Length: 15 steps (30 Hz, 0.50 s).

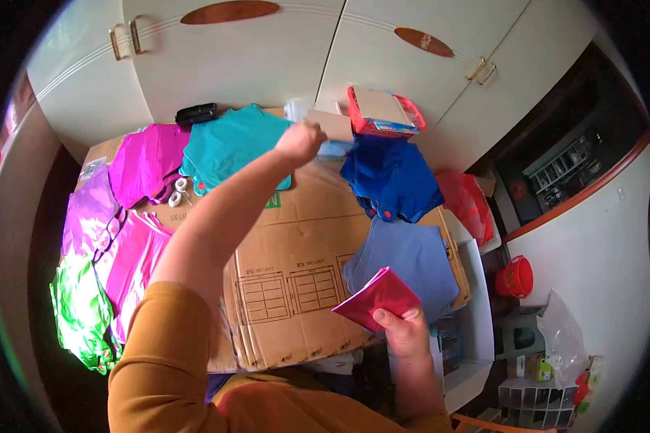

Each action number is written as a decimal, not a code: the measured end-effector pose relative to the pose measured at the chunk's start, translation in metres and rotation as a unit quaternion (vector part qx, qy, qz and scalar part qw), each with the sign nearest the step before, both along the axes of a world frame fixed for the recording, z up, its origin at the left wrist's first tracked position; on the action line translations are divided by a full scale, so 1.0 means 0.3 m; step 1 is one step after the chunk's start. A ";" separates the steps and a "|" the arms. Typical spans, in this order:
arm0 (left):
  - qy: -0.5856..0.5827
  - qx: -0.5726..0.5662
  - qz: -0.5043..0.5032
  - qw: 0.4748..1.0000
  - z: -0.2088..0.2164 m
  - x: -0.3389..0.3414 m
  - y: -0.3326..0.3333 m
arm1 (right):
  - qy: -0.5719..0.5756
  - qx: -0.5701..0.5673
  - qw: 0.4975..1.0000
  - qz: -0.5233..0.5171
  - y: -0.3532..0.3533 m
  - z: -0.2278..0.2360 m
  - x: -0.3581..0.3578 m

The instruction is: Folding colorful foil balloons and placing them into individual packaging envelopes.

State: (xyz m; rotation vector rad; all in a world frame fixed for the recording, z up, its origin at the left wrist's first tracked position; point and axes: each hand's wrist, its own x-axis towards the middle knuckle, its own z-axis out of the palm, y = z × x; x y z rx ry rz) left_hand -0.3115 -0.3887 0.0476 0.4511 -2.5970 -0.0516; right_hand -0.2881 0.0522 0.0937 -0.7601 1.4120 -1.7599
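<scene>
The fingers (pixel 414 313) of the right hand (pixel 405 336) are closed on a folded pink bundle (pixel 377 297), which is held over the near right of the cardboard surface (pixel 303 238), partly in front of a grey-blue pile (pixel 404 252). The left hand (pixel 300 144) is stretched toward the far side, its fingers curled beside a beige card (pixel 330 124); whether anything is gripped there cannot be told through the blur. A teal pile (pixel 227 141) is spread at far left, a dark blue pile (pixel 390 173) at far right.
</scene>
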 end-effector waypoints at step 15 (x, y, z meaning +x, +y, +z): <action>-0.033 0.078 -0.138 0.987 0.164 1.013 0.979 | 0.076 0.124 0.977 0.156 -0.128 -0.011 0.008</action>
